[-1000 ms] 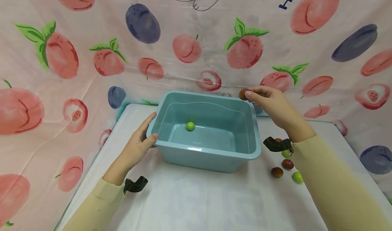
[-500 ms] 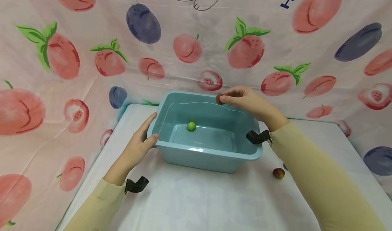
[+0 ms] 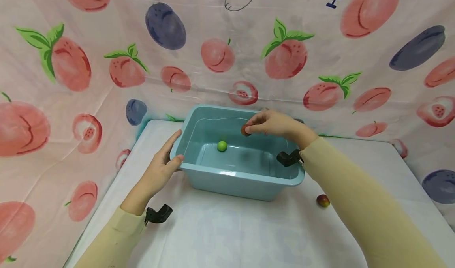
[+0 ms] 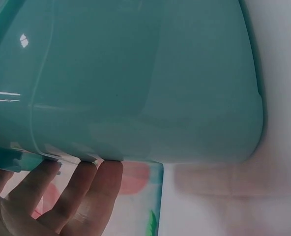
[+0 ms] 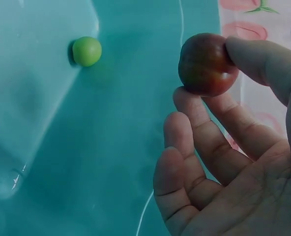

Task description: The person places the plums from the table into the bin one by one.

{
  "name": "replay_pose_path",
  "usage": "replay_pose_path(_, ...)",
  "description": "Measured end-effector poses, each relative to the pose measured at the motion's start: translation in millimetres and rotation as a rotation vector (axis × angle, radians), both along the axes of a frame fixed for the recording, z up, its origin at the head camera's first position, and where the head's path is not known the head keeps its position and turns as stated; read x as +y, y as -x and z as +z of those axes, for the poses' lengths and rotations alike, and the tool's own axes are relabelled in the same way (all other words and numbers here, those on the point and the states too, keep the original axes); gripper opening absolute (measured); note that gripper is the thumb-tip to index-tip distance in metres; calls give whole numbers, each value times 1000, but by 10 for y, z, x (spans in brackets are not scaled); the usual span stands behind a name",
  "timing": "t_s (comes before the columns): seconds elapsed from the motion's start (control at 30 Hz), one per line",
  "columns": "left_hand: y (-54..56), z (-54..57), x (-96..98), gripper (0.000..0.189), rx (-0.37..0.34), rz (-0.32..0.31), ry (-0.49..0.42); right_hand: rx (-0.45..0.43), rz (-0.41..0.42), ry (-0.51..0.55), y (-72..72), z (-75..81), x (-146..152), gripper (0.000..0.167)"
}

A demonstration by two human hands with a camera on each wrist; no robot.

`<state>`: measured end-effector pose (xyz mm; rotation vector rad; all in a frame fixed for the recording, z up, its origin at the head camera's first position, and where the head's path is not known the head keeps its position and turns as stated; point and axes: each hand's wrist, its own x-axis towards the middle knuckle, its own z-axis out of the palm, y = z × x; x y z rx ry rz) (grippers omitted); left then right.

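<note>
A blue-green plastic basin (image 3: 227,187) stands on the white table. My left hand (image 3: 155,175) holds its left end, thumb over the rim; in the left wrist view the fingertips (image 4: 108,169) touch the outer wall. Over the basin's inside, below the level of the far rim, my right hand (image 3: 275,124) pinches a dark red plum (image 3: 245,130). The right wrist view shows that plum (image 5: 207,64) between the thumb and fingertips, the other fingers loosely bent. A small round green fruit (image 3: 222,146) lies on the basin floor, left of the plum.
Right of the basin another red plum (image 3: 322,200) lies on the white table (image 3: 227,232), beside my right sleeve (image 3: 355,193), which covers part of the tabletop. A fruit-printed cloth (image 3: 220,90) hangs behind the table and along its sides.
My right hand has carried the plum left and down, from the far right corner of the rim into the basin. The sleeve now hides several fruits on the table. My left hand stays put.
</note>
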<state>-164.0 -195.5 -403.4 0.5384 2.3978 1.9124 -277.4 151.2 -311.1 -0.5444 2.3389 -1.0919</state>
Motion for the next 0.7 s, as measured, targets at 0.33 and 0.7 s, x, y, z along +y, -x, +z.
replay_pose_path(0.33,6,-2,-3,64,-2,0,-7,-7,7,-55,3,-24,-56,32)
replay_pose_path(0.7,1,3,-9,64,-9,5,-1,-18,-22,-50,-16,-5,-62,43)
